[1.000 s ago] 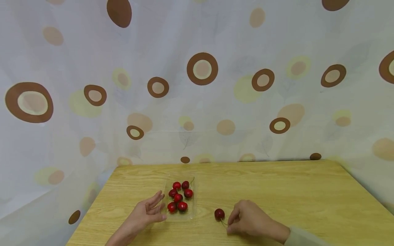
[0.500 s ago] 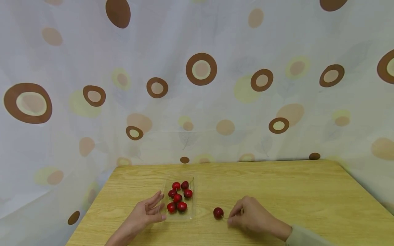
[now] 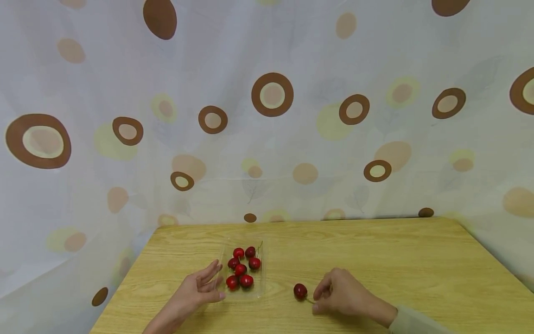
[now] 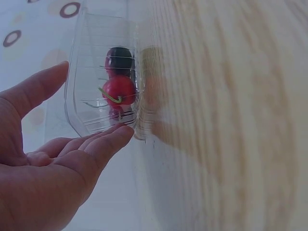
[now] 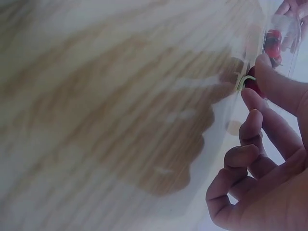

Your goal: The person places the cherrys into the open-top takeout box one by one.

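Observation:
A clear plastic tray (image 3: 260, 290) holding several red cherries (image 3: 240, 269) lies on the wooden table. At its left side is my left hand (image 3: 193, 292), thumb and fingers spread apart and fairly straight. In the left wrist view, the thumb reaches the tray's rim and the fingertips lie by its lower edge; firm contact is hard to tell. One dark red cherry (image 3: 300, 292) lies on the table right of the tray, stem toward my right hand (image 3: 340, 294). In the right wrist view, a gap shows between thumb and index finger around the green stem (image 5: 246, 79); the other fingers are curled.
The light wooden table (image 3: 375, 250) reaches back to a pale curtain (image 3: 233, 153) printed with brown, peach and yellow ovals. More curtain hangs at the left and right sides.
The single cherry moves slightly left, then back right, and its stem swings round. My right hand shifts a little to the right. My left hand and the tray stay put.

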Available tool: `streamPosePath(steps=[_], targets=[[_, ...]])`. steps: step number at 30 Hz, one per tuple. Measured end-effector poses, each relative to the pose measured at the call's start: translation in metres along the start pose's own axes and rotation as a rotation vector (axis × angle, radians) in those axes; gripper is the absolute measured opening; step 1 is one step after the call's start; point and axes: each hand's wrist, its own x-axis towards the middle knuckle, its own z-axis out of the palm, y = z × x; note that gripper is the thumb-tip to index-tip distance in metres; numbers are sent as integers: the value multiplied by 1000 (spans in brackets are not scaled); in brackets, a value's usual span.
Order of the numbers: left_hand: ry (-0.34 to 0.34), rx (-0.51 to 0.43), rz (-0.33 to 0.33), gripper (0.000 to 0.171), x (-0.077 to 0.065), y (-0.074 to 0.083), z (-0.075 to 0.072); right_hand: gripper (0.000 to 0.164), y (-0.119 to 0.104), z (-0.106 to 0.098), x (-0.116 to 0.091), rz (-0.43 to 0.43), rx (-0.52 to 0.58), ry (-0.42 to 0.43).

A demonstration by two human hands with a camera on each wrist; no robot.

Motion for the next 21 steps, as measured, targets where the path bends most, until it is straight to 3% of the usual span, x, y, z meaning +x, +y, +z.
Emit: streamPosePath(steps=[21], targets=[[12,2,6,93,0,1,2,12,8,-3,1,-61,-76,34]])
